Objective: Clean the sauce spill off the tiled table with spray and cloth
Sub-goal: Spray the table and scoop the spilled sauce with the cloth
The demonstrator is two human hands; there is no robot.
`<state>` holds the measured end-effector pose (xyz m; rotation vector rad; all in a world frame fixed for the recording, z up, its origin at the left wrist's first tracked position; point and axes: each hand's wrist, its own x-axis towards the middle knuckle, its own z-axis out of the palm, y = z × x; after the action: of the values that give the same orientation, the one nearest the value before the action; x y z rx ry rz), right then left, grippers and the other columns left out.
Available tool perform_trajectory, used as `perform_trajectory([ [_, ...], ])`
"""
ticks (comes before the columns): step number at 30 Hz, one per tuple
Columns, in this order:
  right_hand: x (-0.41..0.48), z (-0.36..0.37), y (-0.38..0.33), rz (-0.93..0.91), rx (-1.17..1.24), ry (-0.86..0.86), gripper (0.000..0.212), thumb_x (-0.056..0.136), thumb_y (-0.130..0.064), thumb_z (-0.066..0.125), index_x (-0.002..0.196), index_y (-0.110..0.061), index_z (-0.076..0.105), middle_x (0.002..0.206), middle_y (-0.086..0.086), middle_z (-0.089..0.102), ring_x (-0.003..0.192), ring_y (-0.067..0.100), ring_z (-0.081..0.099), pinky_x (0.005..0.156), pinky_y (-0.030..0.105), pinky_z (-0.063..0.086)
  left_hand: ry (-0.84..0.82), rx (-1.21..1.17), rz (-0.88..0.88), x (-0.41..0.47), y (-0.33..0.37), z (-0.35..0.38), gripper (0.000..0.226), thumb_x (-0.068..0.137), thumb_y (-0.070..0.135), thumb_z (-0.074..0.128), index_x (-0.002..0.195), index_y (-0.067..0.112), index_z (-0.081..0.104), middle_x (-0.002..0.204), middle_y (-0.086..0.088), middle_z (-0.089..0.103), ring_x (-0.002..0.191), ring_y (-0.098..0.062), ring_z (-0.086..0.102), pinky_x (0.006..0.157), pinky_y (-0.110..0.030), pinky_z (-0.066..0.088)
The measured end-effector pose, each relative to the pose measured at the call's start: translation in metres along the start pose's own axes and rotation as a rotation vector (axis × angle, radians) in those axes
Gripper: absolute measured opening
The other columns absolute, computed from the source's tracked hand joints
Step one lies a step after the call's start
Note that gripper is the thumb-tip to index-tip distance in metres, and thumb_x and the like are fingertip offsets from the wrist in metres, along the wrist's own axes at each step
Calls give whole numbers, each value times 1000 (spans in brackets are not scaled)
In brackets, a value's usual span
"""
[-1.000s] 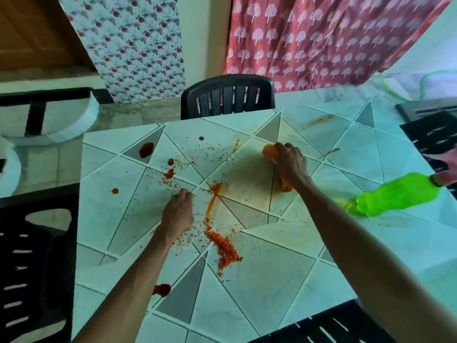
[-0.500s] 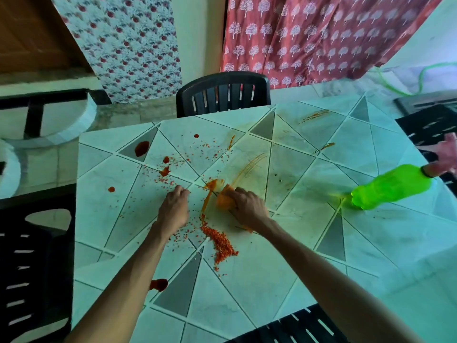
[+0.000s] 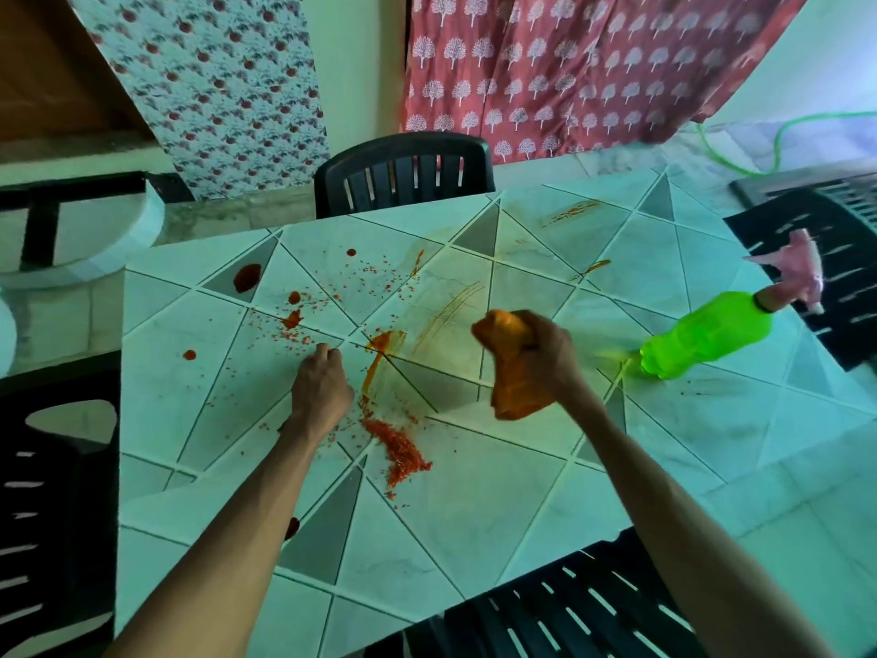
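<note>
- Patterned curtains (image 3: 569, 78) hang behind a pale green tiled table (image 3: 474, 515), with a black plastic chair (image 3: 403, 175) pushed in at the far edge.
- At mid-table the right hand (image 3: 553, 356) has its fingers wrapped tight round a bunched orange cloth (image 3: 515, 372). The cloth hangs below the fist. Motion blur hides whether its lower end touches the tile.
- Half a second ago that cloth was pressed beside the orange smear (image 3: 379, 346), close to the left hand. It has since swept away to the right.
- Faint orange streaks (image 3: 451, 306) mark the tile the cloth has crossed, so the stroke thinned the sauce there rather than removing it.
- The left hand (image 3: 320, 389) has hardly moved. Its fingers are curled under with nothing visible in them, and the knuckles rest on the table as a brace.
- The heap of red sauce crumbs (image 3: 398, 451) looks unchanged. So do the dark drops (image 3: 247, 277) at the far left and the streaks (image 3: 572, 212) near the far edge.
- The green spray bottle (image 3: 707, 334) lies on its side to the right, well apart from both hands, its pink trigger (image 3: 797, 273) pointing off the table.
- I judge the wiping well short of done: most of the spill remains, and the smeared tiles probably need spray and another pass.
</note>
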<state>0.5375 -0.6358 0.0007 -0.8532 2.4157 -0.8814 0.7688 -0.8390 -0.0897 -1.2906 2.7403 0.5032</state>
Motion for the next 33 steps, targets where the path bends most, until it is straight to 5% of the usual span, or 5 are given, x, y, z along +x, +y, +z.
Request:
perform_trajectory([
  [5, 56, -23, 64, 160, -256, 193, 33, 93, -35, 63, 122, -22, 63, 110, 12, 65, 101, 33, 63, 77, 38, 45, 59, -62, -14, 2, 0, 5, 31, 96, 12, 52, 125, -1, 53, 121, -14, 51, 100, -24, 53, 83, -33, 43],
  [23, -65, 112, 9, -114, -145, -293, 44, 93, -29, 64, 137, -27, 57, 119, 9, 67, 103, 30, 65, 82, 36, 49, 41, -75, -49, -5, 7, 9, 42, 93, 18, 59, 130, 0, 49, 131, -14, 47, 115, -27, 50, 92, -35, 42],
  [26, -63, 106, -3, -76, -52, -256, 38, 90, -19, 64, 127, -25, 64, 118, 6, 70, 102, 27, 66, 81, 35, 52, 75, -76, -7, -8, -3, 7, 41, 93, 20, 61, 128, 1, 52, 131, -12, 49, 115, -27, 52, 93, -35, 43],
  [31, -22, 91, -43, -85, 35, -112, 52, 76, -51, 56, 117, -22, 69, 102, 2, 72, 90, 21, 68, 71, 26, 44, 44, -82, 23, -6, -19, 1, 37, 95, 24, 55, 130, 11, 54, 134, -5, 49, 117, -26, 47, 89, -38, 45],
  [33, 0, 87, -55, -84, 30, -51, 44, 84, -48, 65, 117, -20, 69, 101, 3, 73, 88, 21, 67, 73, 27, 46, 9, -40, 80, -3, -26, -3, 39, 95, 28, 55, 131, 12, 53, 134, -5, 49, 117, -27, 49, 90, -39, 46],
])
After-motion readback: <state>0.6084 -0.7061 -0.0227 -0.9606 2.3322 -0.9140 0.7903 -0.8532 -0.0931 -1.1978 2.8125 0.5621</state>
